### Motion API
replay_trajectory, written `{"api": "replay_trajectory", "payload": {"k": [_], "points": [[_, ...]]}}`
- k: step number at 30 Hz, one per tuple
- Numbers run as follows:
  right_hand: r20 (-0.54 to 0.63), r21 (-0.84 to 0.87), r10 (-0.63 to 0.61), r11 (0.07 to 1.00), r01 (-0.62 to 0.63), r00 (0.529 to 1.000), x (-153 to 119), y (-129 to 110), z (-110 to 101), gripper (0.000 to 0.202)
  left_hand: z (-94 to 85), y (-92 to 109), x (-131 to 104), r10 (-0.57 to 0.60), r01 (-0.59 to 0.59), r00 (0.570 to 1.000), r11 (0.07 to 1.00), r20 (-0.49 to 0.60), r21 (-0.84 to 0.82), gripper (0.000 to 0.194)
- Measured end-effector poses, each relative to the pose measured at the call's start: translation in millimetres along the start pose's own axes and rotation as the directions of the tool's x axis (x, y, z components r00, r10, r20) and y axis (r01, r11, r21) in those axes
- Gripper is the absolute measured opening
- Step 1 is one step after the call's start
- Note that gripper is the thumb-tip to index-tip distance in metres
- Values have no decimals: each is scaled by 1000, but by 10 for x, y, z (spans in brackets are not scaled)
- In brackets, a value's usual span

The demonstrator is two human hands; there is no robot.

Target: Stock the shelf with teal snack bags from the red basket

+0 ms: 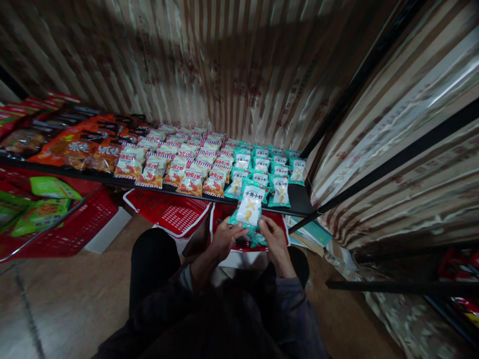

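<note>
Between my two hands is a teal-and-white snack bag (pixel 248 205), its front facing up, held just before the shelf edge. My left hand (pixel 226 239) grips its lower left corner, and my right hand (pixel 275 238) pinches its lower right side. Directly behind it, rows of matching teal snack bags (pixel 280 189) stand at the right end of the black shelf (pixel 297 195). Below my hands sits a red basket (pixel 216 219) with more teal bags in it, partly hidden by my hands and the held bag.
Red-and-white snack bags (pixel 187 175) fill the shelf's middle, with orange bags (pixel 80 147) farther left. An empty-looking red basket (pixel 175 214) and another red basket (pixel 86 219) holding green packets (pixel 47 214) stand below. Black metal bars (pixel 359 182) cross at right before striped curtains (pixel 232 65).
</note>
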State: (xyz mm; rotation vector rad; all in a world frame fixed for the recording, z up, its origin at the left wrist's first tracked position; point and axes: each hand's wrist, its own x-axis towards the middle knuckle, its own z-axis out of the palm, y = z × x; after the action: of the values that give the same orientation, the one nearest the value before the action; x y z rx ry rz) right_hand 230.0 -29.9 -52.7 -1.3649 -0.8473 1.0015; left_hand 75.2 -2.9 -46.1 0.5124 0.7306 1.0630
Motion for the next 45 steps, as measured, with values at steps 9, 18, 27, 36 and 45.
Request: {"api": "replay_trajectory", "payload": {"k": [9, 18, 27, 36, 45], "points": [[-66, 141, -35, 989, 44, 997, -49, -9, 144, 54, 139, -71, -14, 15, -17, 997, 1000, -72, -22, 42], [-134, 137, -53, 988, 72, 989, -41, -7, 163, 50, 172, -16, -37, -8, 8, 1000, 1000, -12, 9, 37], [-165, 198, -15, 979, 48, 986, -47, -12, 159, 51, 131, -7, -29, -9, 9, 1000, 996, 1, 85, 30], [-196, 174, -39, 982, 74, 980, -41, 40, 128, 51, 64, 36, 5, 46, -35, 998, 957, -31, 289, 28], [-204, 12, -131, 991, 137, 970, -157, -57, 181, 50, 184, 116, -31, 473, -394, 881, 723, 9, 567, 29]]}}
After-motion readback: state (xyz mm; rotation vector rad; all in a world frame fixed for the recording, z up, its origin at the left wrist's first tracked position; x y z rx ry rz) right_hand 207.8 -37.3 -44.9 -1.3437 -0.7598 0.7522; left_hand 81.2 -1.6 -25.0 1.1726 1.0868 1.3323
